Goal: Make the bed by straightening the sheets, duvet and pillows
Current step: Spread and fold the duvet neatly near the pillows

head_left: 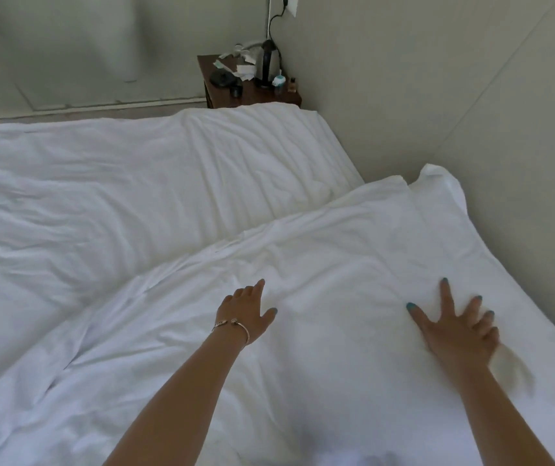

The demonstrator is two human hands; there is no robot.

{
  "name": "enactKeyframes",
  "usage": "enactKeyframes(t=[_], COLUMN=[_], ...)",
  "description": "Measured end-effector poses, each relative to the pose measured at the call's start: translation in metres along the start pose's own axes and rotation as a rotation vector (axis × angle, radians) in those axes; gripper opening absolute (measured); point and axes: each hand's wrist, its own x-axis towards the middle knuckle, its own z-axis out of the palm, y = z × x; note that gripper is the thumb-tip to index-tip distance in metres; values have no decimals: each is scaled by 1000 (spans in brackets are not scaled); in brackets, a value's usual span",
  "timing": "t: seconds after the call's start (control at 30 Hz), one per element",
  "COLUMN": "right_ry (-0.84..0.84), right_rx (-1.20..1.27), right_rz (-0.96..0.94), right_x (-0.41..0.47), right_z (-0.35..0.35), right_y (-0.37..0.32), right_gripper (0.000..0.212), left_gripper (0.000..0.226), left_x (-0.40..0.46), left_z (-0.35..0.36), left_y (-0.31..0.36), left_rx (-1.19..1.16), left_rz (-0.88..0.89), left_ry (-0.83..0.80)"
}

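Duvet (319, 297), white, creased, lies across the near part of the bed under both hands, its far edge running diagonally from lower left up toward the wall at right. Sheet (101, 183), white, rumpled in long folds, covers the far and left part of the mattress beyond that edge. Left hand (247, 314): palm down on the duvet, fingers loosely extended and a little apart, gripping nothing; a thin metal bracelet (235, 326) circles the wrist. Right hand (454, 327): flat on the duvet near the wall-side edge, fingers fanned wide, nails painted teal, holding nothing. Pillow corner (437, 186), white, rises at the far right end of the duvet, touching the wall (437, 79). Bedside table (252, 92), dark wood, stands in the far corner just beyond the sheet, its top crowded: a dark kettle (267, 62) with a cord running up to a wall socket (291, 3), crumpled papers (235, 60), a round black item and a few small containers, too small to identify. Pale wall runs close along the right side of the bed.
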Motion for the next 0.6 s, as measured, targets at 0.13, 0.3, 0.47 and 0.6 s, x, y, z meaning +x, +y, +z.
enactKeyframes(t=[0.13,0.3,0.47,0.6], right_ry=[-66,22,26,-42], right_rx=[28,-21,-63,13], right_rz=[-28,13,145,163], right_x=[10,-1,-27,-41], right_z=[-5,-26,-42,-37], right_y=[2,-9,-10,4], right_gripper=[88,93,107,106], left_gripper=[71,67,64,68], left_x=[4,13,24,33], left_z=[-3,-18,-44,-58], left_y=[-10,-18,-3,44], left_rx=[67,106,165,85], left_rz=[100,151,301,460], left_ry=[-59,-144,-184,-136])
